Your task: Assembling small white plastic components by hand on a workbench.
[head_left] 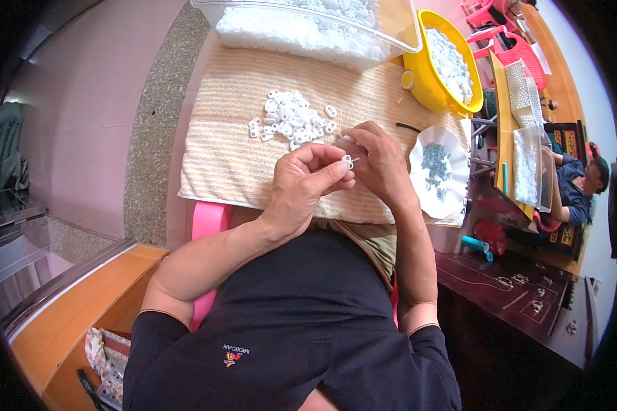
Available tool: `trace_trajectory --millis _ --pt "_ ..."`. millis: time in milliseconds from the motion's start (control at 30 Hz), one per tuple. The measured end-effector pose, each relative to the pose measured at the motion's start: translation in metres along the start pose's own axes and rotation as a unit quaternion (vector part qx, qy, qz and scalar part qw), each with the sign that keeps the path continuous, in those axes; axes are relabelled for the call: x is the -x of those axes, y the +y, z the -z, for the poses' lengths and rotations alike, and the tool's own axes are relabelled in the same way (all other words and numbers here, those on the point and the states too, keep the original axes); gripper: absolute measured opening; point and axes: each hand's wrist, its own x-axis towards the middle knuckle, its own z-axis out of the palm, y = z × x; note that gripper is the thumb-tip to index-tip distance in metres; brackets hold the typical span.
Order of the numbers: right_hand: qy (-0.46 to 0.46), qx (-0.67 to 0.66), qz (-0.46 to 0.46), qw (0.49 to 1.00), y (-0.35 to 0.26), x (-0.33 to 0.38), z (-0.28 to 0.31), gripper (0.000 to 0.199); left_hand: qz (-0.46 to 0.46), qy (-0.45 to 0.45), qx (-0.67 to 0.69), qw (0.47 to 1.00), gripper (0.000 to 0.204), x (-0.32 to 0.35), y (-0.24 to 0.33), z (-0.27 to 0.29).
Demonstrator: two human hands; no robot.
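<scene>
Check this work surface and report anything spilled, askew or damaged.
Nothing stands out. The white plastic pieces lie heaped on the striped towel; both hands, left hand and right hand, pinch one small white piece.

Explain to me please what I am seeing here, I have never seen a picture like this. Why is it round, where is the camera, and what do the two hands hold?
The camera sits on a person's head and looks down, so you see that person's own arms coming up from the lower edge. Its lens is very wide, which bends straight edges and gives the round dark rim.

The left hand pinches a small white plastic piece between its fingertips, and the right hand meets it at the same piece; a thin metal pin seems to stick out of it.

Both hands work over a striped beige towel. On it lies a pile of similar white pieces. To the right stands a white scalloped dish with small grey metal parts. Further away are a clear tub and a yellow bowl, both holding white pieces. Another person sits at the far right.
</scene>
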Motion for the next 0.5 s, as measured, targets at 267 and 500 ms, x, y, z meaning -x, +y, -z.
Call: trace_trajectory --millis 267,500 --pt "0.062 -0.138 -0.048 0.987 0.011 0.012 -0.001 0.019 -0.002 0.001 0.008 1.0 0.014 -0.001 0.0 0.001" --pt "0.049 -0.371 -0.117 0.92 0.019 0.024 -0.002 0.012 -0.009 0.011 0.021 1.0 0.014 -0.001 0.0 -0.002"
